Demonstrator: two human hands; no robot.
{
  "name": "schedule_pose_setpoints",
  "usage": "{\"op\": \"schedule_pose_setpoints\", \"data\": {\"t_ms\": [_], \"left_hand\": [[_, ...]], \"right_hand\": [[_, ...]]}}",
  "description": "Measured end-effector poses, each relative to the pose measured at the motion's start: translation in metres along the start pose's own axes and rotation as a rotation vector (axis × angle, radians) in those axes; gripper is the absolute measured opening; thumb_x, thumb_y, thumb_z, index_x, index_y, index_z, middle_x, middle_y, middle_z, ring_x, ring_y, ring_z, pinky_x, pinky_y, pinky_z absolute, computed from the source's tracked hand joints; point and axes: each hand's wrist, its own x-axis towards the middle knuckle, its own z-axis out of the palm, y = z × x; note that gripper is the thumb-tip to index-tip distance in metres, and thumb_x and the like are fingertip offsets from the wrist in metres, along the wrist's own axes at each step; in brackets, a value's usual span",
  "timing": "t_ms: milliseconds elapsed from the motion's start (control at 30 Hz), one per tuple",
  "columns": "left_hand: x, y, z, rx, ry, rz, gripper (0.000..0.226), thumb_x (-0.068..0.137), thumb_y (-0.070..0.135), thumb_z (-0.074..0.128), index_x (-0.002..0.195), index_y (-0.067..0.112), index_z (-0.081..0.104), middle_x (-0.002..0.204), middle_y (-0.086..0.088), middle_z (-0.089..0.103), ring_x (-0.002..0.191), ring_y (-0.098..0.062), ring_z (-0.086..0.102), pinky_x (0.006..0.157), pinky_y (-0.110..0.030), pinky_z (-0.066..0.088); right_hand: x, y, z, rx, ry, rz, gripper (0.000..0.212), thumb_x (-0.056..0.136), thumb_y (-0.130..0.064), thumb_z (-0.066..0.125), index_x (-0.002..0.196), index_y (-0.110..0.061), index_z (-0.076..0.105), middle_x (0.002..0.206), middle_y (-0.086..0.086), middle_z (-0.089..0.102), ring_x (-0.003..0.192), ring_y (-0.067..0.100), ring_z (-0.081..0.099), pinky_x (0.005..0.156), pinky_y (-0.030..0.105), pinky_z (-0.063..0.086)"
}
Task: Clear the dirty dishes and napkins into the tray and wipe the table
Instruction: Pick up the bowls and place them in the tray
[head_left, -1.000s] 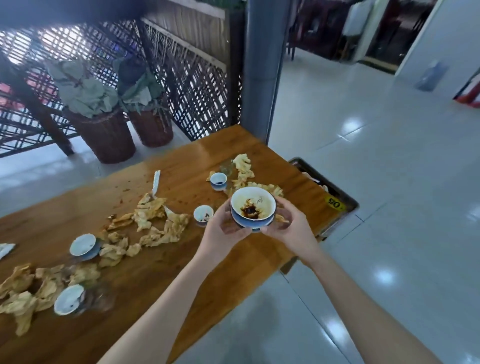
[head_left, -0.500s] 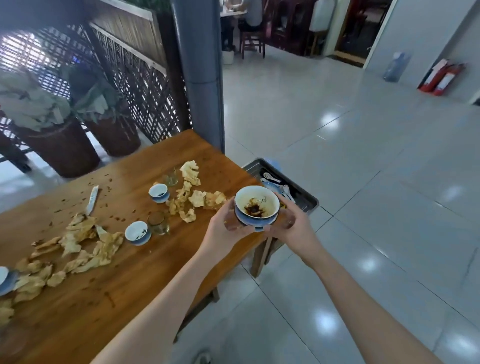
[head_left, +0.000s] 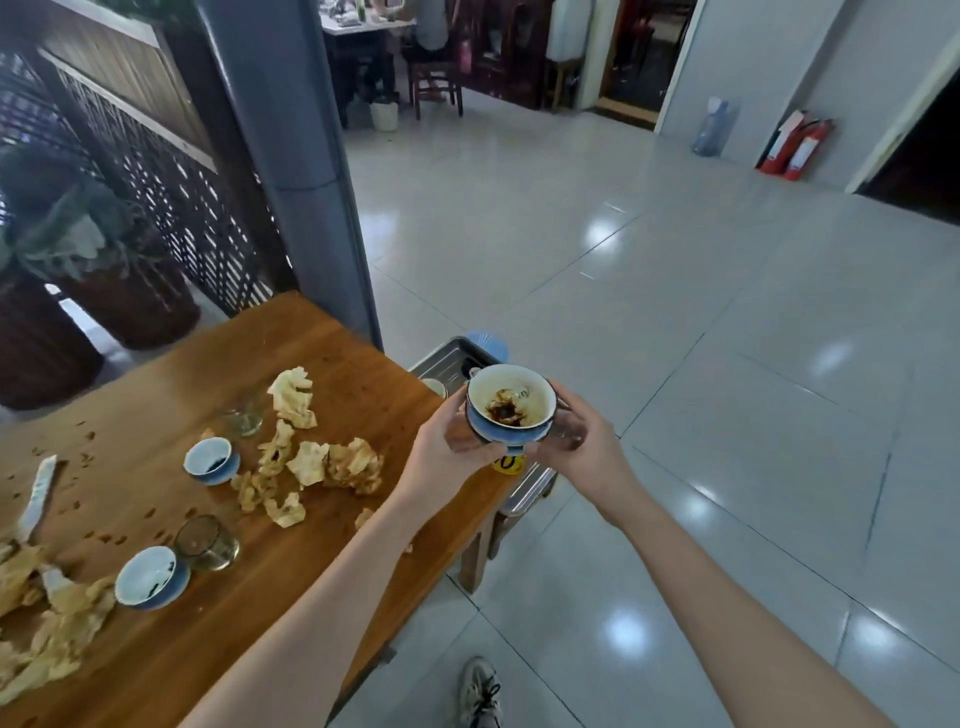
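- A person's left hand and right hand held a blue bowl between them, with fingers curled round its sides.
- The bowl was upright, white inside with a dark brown sauce smear (the right hand seemed to hold a clear glass too, but it was too blurred to be sure).
- It hung above a metal tray just past the right end of the wooden table.
- To the left, on the table, lay crumpled napkins, a small blue cup and, nearer, a drinking glass.
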Motion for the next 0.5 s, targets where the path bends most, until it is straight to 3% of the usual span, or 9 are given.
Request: {"op": "schedule_pose_setpoints", "data": {"t_ms": [167, 267, 367, 500], "left_hand": [[0.064, -0.003, 0.003, -0.012, 0.012, -0.007, 0.070, 0.076, 0.007, 0.079, 0.138, 0.012, 0.047, 0.115, 0.005, 0.064, 0.103, -0.004, 0.063, 0.077, -0.017, 0.053], [0.106, -0.001, 0.005, -0.020, 0.013, -0.005, 0.068, 0.076, 0.007, 0.079, 0.136, 0.018, 0.048, 0.115, 0.006, 0.065, 0.105, -0.011, 0.063, 0.080, -0.021, 0.055], [0.142, -0.003, 0.008, -0.012, -0.002, -0.013, 0.069, 0.075, 0.006, 0.080, 0.133, 0.026, 0.048, 0.111, 0.007, 0.066, 0.099, -0.013, 0.067, 0.076, -0.021, 0.056], [0.172, -0.007, 0.013, -0.015, 0.011, -0.040, 0.073, 0.074, 0.004, 0.080, 0.137, 0.019, 0.047, 0.112, 0.005, 0.066, 0.094, -0.005, 0.067, 0.080, -0.024, 0.056]], "right_hand": [[0.060, -0.012, -0.015, -0.012, -0.009, 0.005, 0.074, 0.073, 0.000, 0.079, 0.137, -0.023, 0.048, 0.118, 0.000, 0.067, 0.112, 0.026, 0.062, 0.096, 0.049, 0.050], [0.096, -0.021, -0.024, -0.008, -0.007, -0.020, 0.073, 0.074, 0.002, 0.078, 0.137, -0.021, 0.049, 0.110, -0.010, 0.070, 0.102, 0.025, 0.067, 0.088, 0.035, 0.055], [0.126, -0.024, -0.032, 0.004, 0.023, -0.032, 0.072, 0.074, 0.002, 0.078, 0.135, -0.024, 0.049, 0.118, -0.003, 0.067, 0.109, 0.029, 0.063, 0.092, 0.041, 0.053], [0.158, -0.021, -0.042, 0.016, 0.004, -0.043, 0.070, 0.075, 0.006, 0.074, 0.130, -0.028, 0.047, 0.126, 0.004, 0.061, 0.115, 0.033, 0.059, 0.091, 0.042, 0.053]]}}
